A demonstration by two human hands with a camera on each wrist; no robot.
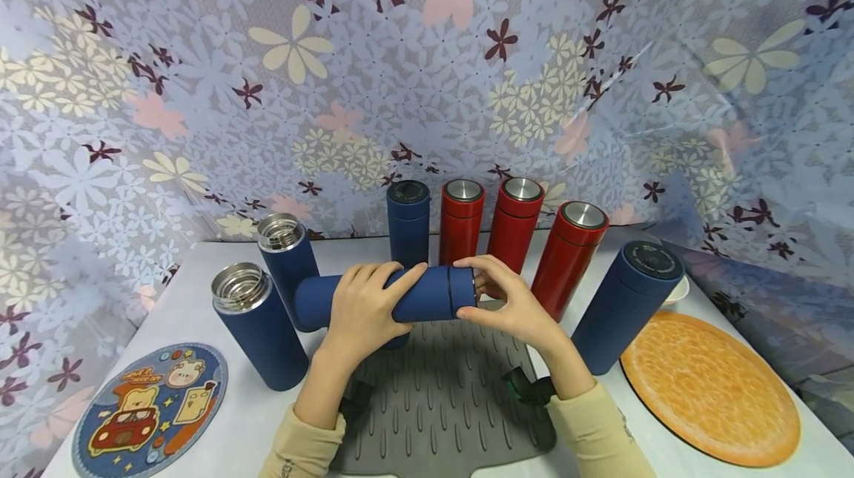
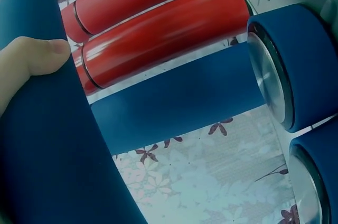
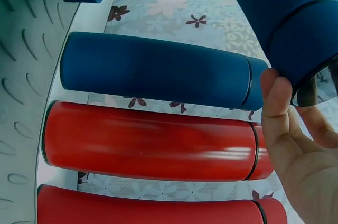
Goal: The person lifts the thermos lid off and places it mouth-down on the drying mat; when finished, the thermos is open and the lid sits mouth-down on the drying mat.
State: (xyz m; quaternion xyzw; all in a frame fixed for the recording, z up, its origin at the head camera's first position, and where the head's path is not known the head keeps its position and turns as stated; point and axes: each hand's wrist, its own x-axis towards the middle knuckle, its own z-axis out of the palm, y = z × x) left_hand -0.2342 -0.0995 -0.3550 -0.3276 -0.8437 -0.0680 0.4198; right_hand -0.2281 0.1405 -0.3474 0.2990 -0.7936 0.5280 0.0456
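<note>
A dark blue thermos bottle [image 1: 430, 294] lies sideways in the air above the grey mat. My left hand [image 1: 370, 307] wraps round its body, with the thumb along its side in the left wrist view. At the right end, my right hand [image 1: 510, 304] pinches the lid section between thumb and fingers, past the dark seam; in the right wrist view that end face is shiny. Two lidless blue thermoses, one nearer [image 1: 260, 330] and one behind [image 1: 290, 256], stand left of it with steel mouths showing. Short blue cylinders [image 2: 296, 68] with metallic faces appear in the left wrist view, largely hidden from above.
Behind stand a blue thermos [image 1: 409, 222] and three red thermoses [image 1: 460, 218]. Another lidded blue thermos [image 1: 623, 307] stands at right. The grey ridged mat [image 1: 440, 411] lies in front, between a round cartoon mat [image 1: 150, 411] and a round orange mat [image 1: 714, 389]. Floral cloth hangs behind.
</note>
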